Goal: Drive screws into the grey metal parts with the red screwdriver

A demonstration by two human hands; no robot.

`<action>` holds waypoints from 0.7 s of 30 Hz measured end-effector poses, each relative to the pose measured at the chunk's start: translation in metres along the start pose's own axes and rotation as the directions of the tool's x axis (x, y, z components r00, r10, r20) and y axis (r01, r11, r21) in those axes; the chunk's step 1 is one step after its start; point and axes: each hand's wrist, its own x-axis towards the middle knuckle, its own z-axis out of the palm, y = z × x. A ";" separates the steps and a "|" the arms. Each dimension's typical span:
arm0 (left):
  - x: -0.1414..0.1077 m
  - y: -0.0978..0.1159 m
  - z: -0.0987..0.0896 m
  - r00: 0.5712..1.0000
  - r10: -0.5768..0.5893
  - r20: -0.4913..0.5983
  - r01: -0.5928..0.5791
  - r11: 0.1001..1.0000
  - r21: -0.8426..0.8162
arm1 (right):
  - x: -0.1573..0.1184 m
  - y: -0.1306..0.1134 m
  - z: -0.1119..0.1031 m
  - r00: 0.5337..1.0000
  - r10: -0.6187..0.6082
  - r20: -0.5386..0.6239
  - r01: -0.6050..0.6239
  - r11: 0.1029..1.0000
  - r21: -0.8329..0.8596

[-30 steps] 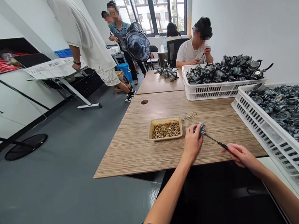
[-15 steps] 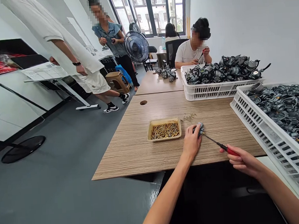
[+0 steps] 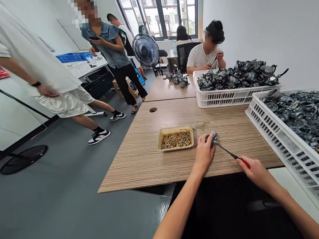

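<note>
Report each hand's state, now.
Left hand: closed on a small metal part.
Right hand: closed around the red-handled screwdriver.

The metal part [image 3: 213, 138], small and grey, is resting on the wooden table [image 3: 151, 163], its nine o'clock side being hidden beneath the left hand [image 3: 204, 153]. Its finer shape is remaining too small to tell. The screwdriver [image 3: 230, 153], with a thin dark shaft and a red-and-black handle, is slanting between ten and four o'clock. Its tip is pointing toward ten o'clock and meeting the part's edge at about five o'clock; its handle is lying toward four o'clock, partly covered by the right hand [image 3: 253, 170].
</note>
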 end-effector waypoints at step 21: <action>-0.001 0.003 -0.004 1.000 0.020 -0.021 -0.021 1.000 -0.013 | 0.006 0.014 0.010 0.875 0.228 0.426 -0.431 0.769 0.473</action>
